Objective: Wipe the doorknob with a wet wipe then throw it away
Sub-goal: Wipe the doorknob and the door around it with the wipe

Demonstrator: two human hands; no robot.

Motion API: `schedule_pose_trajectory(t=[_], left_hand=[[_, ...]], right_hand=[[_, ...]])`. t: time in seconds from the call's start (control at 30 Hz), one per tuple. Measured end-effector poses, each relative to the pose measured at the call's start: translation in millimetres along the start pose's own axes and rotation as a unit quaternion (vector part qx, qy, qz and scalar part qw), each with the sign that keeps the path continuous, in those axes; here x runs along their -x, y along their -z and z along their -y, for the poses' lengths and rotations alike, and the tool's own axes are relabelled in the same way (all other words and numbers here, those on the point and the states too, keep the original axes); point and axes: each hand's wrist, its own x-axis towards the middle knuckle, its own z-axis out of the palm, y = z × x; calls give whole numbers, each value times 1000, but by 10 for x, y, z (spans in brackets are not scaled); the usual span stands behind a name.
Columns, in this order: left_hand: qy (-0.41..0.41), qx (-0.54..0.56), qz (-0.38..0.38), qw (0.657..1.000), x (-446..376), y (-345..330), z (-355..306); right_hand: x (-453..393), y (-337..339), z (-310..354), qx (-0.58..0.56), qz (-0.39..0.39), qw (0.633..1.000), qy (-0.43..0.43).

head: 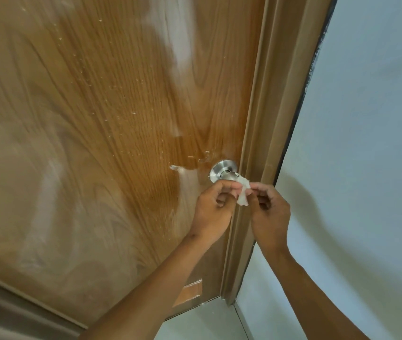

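Observation:
A silver round doorknob (222, 172) sits on a wooden door (102, 133), near its right edge. A small white wet wipe (243, 192) is crumpled just below and to the right of the knob, its top edge close to the knob. My left hand (213, 207) pinches the wipe's left side with fingertips. On the right side of the wipe, my right hand (269, 212) pinches it too. Both hands are right under the knob, and the knob's lower part is hidden behind my fingers.
The brown door frame (258, 133) runs along the door's right edge, with a pale wall (366, 168) beyond it. A pale floor (207, 322) shows at the bottom. The door is covered in a cloudy, partly peeled film.

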Motion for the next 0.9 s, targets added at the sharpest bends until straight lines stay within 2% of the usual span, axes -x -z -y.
schedule_pose_trajectory(t=[0.1,0.2,0.3,0.43,0.5,0.6,0.77,0.9], left_hand=[[-25,-27,-72,997,-122,19,-21],[-23,-70,-54,996,-260,29,11],[-8,-92,-12,996,-359,4,66],[-11,-98,-14,995,-402,20,140],[-10,-98,-6,995,-415,61,139],[-2,-98,1,995,-421,100,127],[6,-106,0,994,-415,115,105],[10,-114,1,993,-411,120,81]], right_hand=[[-117,33,30,1,-67,998,9],[-219,0,79,11,-77,997,29],[-280,-83,114,36,-46,997,54],[-269,-187,76,118,54,989,67],[-257,-182,47,130,72,986,76],[-232,-133,19,84,81,992,39],[-86,-103,-58,25,19,999,-20],[-23,-127,-132,-9,5,998,-65]])
